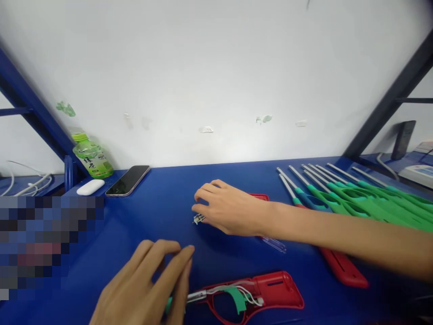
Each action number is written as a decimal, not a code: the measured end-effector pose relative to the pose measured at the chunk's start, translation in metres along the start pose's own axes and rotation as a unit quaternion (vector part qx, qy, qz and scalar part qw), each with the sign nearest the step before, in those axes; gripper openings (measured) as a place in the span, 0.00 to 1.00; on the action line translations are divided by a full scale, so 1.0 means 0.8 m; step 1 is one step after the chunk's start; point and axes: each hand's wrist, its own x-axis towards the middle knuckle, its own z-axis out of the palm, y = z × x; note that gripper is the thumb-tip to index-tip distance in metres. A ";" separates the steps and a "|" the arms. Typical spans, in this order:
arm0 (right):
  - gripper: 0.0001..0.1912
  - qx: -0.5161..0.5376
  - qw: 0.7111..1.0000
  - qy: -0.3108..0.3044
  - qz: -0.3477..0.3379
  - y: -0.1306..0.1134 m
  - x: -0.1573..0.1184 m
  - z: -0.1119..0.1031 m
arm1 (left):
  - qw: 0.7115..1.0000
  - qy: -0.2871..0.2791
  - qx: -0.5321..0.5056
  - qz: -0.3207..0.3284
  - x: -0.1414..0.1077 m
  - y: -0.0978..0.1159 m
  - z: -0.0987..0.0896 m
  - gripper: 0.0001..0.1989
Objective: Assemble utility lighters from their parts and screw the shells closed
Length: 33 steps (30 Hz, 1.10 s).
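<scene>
My right hand [226,207] reaches over the middle of the blue table, its fingers closed round a small metal part [199,218] that shows below the fingertips. At the lower left, my left hand [149,280] is bent with thumb and fingertips together, over the metal tube end [196,296] of an opened red lighter shell. That red shell [279,289] lies with its inside up and holds white wires [248,293] and a green trigger [238,299]. Another red piece [260,197] and a clear plastic part [274,243] lie partly hidden by my right forearm.
Several green lighters [382,203], a blue one [314,201] and a red one [345,268] lie at the right. A phone [128,180], a white case [90,187] and a green bottle [93,158] stand or lie at the back left.
</scene>
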 end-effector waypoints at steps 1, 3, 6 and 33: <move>0.09 -0.010 1.000 -0.003 -0.011 0.001 0.008 0.005 | 1.000 -0.025 0.004 -0.007 0.008 -0.013 -0.003 0.10; 0.08 -0.026 0.999 -0.005 -0.028 0.000 0.016 0.009 | 0.997 -0.075 0.012 -0.031 0.028 -0.039 -0.007 0.11; 0.06 -0.037 0.999 0.004 -0.023 -0.003 0.009 0.002 | 0.985 -0.156 0.024 -0.074 0.067 -0.071 0.000 0.17; 0.06 0.209 0.908 0.194 0.307 -0.081 -0.165 -0.036 | 0.941 -0.260 -0.118 -0.182 0.140 -0.069 0.054 0.11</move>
